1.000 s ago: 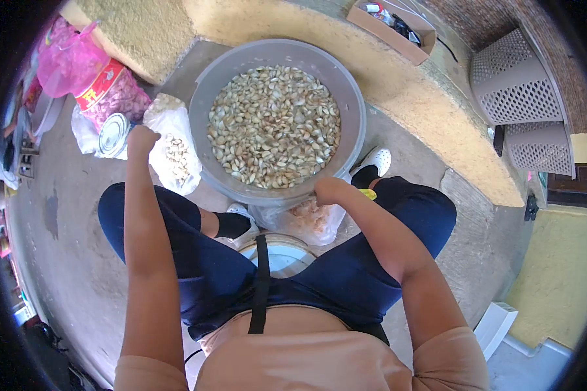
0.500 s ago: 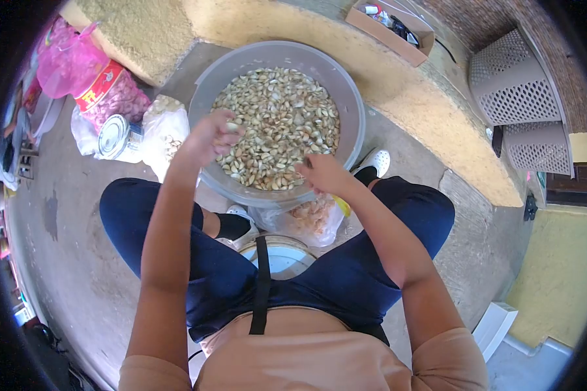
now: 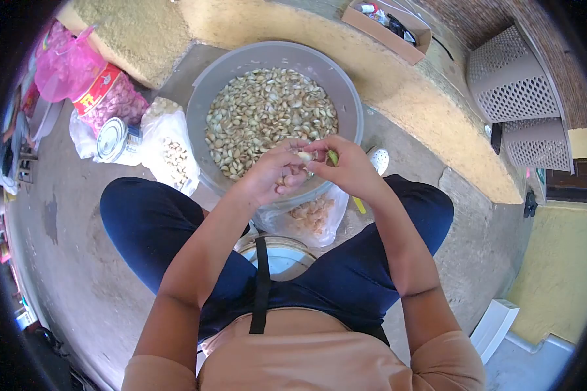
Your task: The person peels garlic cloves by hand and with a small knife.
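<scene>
A large grey tub [image 3: 349, 85] holds many garlic cloves [image 3: 267, 111] in water. Over its near rim, my left hand [image 3: 277, 174] is closed around several garlic cloves, with one pale clove [image 3: 304, 156] held out at the fingertips. My right hand [image 3: 346, 166] meets it there, its fingers closed on what looks like a small knife with a yellow-green handle [image 3: 332, 157]. The blade is mostly hidden by the fingers. Below the tub's near rim lies a clear plastic bag [image 3: 336, 221] with papery garlic skins [image 3: 312, 215].
At left stand a white bag of cloves [image 3: 175, 163], a tin can [image 3: 114, 140] and a pink net sack [image 3: 120, 104]. A yellowish ledge [image 3: 398, 124] runs behind the tub, bearing a cardboard box [image 3: 388, 36]. Between my knees is a bucket with a pale blue inside [image 3: 287, 260].
My left hand has moved right and toward me from the tub's left side, meeting my right hand. The right has shifted slightly right and upward. A clove now shows between them.
</scene>
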Tool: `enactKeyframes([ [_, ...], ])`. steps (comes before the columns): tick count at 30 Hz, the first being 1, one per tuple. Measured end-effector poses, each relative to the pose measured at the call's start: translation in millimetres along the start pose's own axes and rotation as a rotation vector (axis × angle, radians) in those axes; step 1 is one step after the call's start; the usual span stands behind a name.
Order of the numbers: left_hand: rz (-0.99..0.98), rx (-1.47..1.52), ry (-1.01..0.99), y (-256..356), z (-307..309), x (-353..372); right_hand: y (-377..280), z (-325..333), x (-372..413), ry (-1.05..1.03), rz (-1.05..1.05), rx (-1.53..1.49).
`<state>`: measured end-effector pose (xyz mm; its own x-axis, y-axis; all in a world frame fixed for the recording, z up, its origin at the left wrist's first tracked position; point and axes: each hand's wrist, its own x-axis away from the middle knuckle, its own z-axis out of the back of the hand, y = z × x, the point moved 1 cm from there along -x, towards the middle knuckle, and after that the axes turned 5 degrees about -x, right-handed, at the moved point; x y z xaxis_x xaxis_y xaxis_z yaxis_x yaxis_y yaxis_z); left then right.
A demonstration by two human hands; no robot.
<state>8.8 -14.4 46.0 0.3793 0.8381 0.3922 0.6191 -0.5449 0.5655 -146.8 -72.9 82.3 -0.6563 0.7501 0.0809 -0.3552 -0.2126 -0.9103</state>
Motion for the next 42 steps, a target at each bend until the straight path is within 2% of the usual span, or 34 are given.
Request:
enactKeyframes([
  [1,-0.011,-0.011,0.024,-0.3,-0.5,0.5,3.3,-1.5,-0.6,0.015,0.058,0.086],
  [4,-0.011,-0.235,0.114,3.4,-11.2,3.2,11.0,-5.3,-3.4,0.024,0.037,0.118],
  [7,-0.012,-0.236,0.145,7.3,-16.7,5.7,6.4,-4.6,-3.0,0.072,-0.024,0.052],
  [10,-0.087,-0.548,0.291,5.5,-7.0,-2.3,-4.1,-0.2,-3.7,0.129,-0.208,-0.059],
  [13,-0.197,-0.661,0.408,5.3,-6.3,-2.6,0.6,-2.4,-5.1,0.212,-0.158,-0.123],
  [16,-0.402,-0.727,0.459,6.2,-4.0,-3.8,-3.2,-7.3,-5.6,0.293,0.021,-0.003],
  [19,-0.455,-0.748,0.467,10.7,-7.5,0.0,5.1,-10.6,-8.4,0.344,0.195,0.078],
  [22,-0.433,-0.735,0.431,10.7,0.7,-4.1,7.0,-8.4,-7.8,0.299,-0.157,-0.254],
  [25,-0.301,-0.693,0.461,16.0,-3.8,0.1,6.9,-3.3,-8.6,0.249,-0.325,-0.535],
  [28,-0.406,-0.607,0.399,13.8,-5.1,-1.1,9.7,-4.6,-7.9,0.244,-0.313,-0.687],
  [31,-0.526,-0.77,0.394,8.4,-7.5,-2.4,10.6,-6.8,-6.8,0.201,-0.371,-0.748],
  [34,-0.755,-1.193,0.479,11.8,-15.1,2.2,8.0,-8.9,-5.0,0.164,-0.406,-0.868],
  [37,-0.83,-1.461,0.453,15.3,-16.6,5.2,4.5,-7.8,-5.3,0.111,-0.425,-0.939],
  [40,-0.939,-1.547,0.402,15.4,-14.9,7.1,8.8,-5.1,-5.1,0.044,-0.476,-1.092],
  [42,-0.923,-1.448,0.378,15.1,-15.1,7.9,12.4,-4.9,-4.7,0.009,-0.508,-1.174],
])
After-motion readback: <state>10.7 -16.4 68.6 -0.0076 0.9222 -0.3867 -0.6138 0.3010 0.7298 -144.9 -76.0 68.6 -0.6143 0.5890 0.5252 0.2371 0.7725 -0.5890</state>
